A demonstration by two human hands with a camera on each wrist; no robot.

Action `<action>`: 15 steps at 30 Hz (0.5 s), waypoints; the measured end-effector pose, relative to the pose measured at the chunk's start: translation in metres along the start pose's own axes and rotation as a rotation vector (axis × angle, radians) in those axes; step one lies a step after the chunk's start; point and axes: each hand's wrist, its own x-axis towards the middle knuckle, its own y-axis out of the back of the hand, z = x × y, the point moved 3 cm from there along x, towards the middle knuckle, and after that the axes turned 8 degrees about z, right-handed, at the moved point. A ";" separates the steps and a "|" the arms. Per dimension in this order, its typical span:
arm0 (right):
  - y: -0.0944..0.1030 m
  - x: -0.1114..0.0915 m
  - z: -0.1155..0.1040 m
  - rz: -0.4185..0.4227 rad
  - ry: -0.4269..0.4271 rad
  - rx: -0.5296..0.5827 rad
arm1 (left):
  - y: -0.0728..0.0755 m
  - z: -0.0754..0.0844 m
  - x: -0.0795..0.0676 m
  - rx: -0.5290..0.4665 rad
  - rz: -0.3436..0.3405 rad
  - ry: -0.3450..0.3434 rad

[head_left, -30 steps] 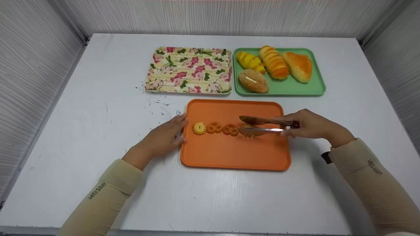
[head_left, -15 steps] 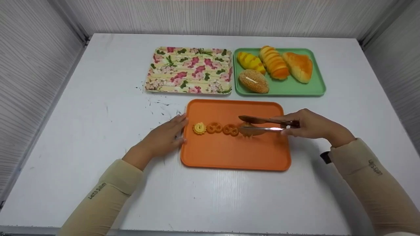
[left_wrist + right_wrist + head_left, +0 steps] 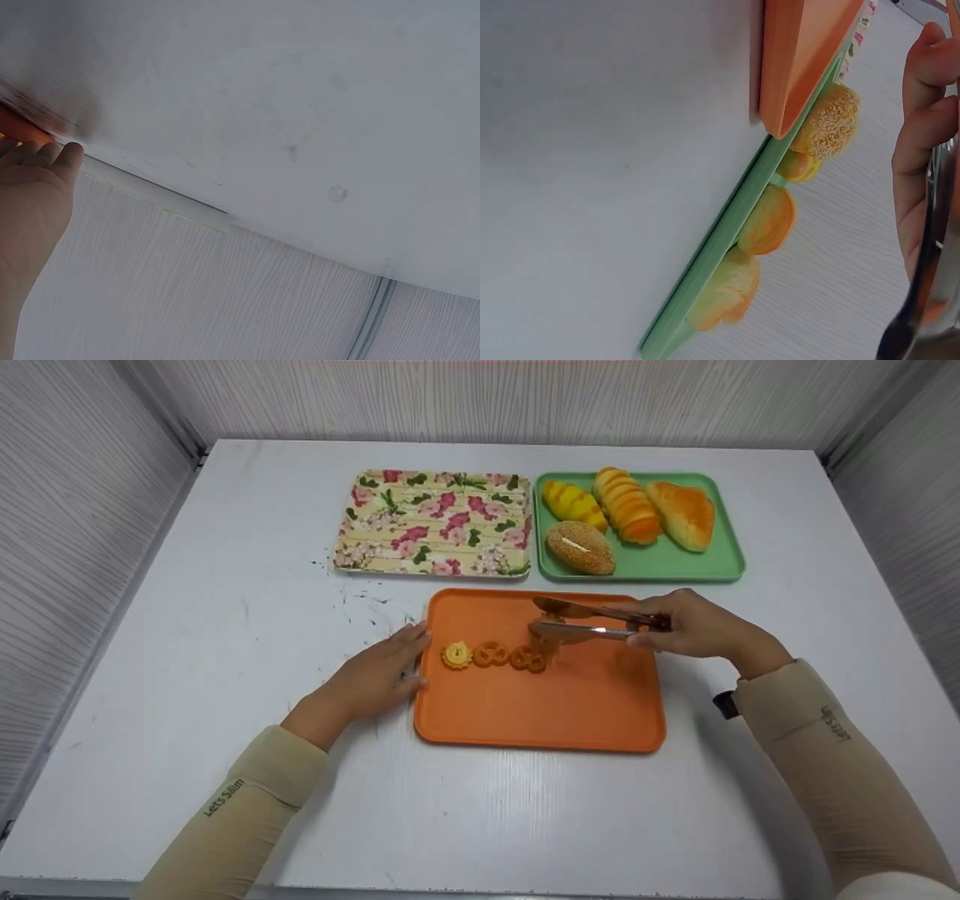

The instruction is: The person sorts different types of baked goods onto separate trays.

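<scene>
My right hand (image 3: 697, 624) grips metal tongs (image 3: 600, 631) over the right half of the orange tray (image 3: 540, 712). Between the tongs' tips shows a small yellow-brown cookie (image 3: 553, 618), partly hidden by them. Left of it on the tray, a yellow round cookie (image 3: 456, 655) and two brown pretzels (image 3: 491, 654) lie in a row. My left hand (image 3: 367, 679) rests at the tray's left edge, fingertips at the rim and thumb spread lower down. In the right wrist view, the fingers (image 3: 922, 127) are wrapped about the tongs (image 3: 930, 285), whose tips are out of frame.
Behind the orange tray, a flower-patterned tray (image 3: 435, 521) stands to the left. Beside it, a green tray (image 3: 675, 566) bears several breads, among them a sesame bun (image 3: 580, 547) and a ridged roll (image 3: 627, 506). Wood-grained panels (image 3: 510, 397) enclose the white table (image 3: 480, 825).
My right hand has moved the tongs away from me and slightly left, and the yellow-brown cookie has left its spot at the row's right end with them. My left hand has stayed put.
</scene>
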 end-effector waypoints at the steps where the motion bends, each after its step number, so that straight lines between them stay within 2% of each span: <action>1: 0.000 0.003 -0.001 0.003 0.004 -0.001 | 0.000 0.000 0.000 0.000 -0.002 0.004; 15: -0.003 0.048 -0.005 0.089 0.055 -0.064 | -0.003 -0.002 0.001 0.011 -0.017 0.035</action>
